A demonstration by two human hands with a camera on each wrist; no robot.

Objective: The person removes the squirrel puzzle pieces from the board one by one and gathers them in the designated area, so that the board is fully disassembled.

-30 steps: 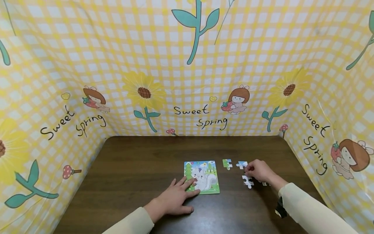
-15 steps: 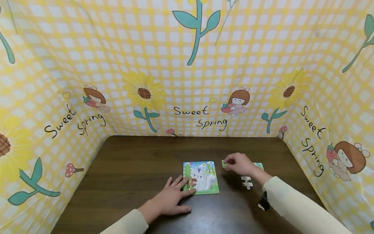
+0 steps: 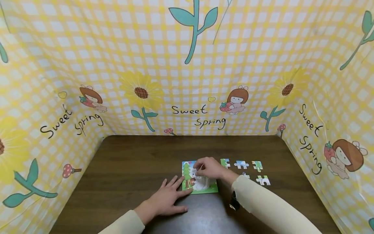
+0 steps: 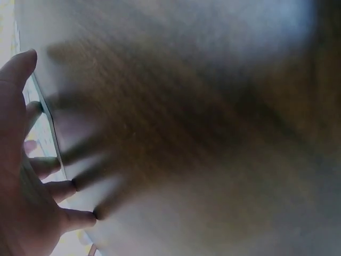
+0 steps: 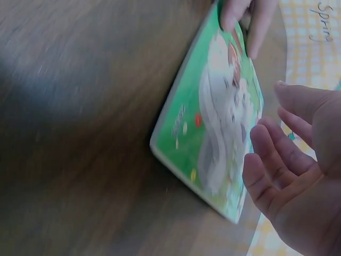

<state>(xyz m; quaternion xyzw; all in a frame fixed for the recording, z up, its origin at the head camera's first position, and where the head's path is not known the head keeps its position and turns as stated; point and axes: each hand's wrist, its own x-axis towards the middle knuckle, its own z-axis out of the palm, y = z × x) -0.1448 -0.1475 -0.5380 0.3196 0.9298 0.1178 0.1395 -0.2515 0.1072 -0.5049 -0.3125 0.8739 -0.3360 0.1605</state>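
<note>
A square puzzle board [image 3: 208, 188] with a white squirrel on green lies on the table; it shows at a slant in the right wrist view. My left hand [image 3: 163, 198] lies spread, index and middle fingertips on the board's left part. Over the board's upper right hovers my right hand [image 3: 208, 167], its fingers loosely bent. In the right wrist view nothing shows between thumb and fingers. To its right lie several loose jigsaw pieces, including a green-and-blue piece [image 3: 225, 163], a blue piece [image 3: 241, 164], a green-edged piece [image 3: 257, 166] and a white-and-green piece [image 3: 263, 180].
The dark wooden table [image 3: 131, 162] is walled on the back and both sides by a yellow checked cloth [image 3: 187, 81]. Another jigsaw piece [image 3: 246, 175] is partly hidden behind my right sleeve [image 3: 263, 201].
My right hand has moved left, from the loose pieces at the right to above the squirrel board. My left hand stays spread at the board's left side.
</note>
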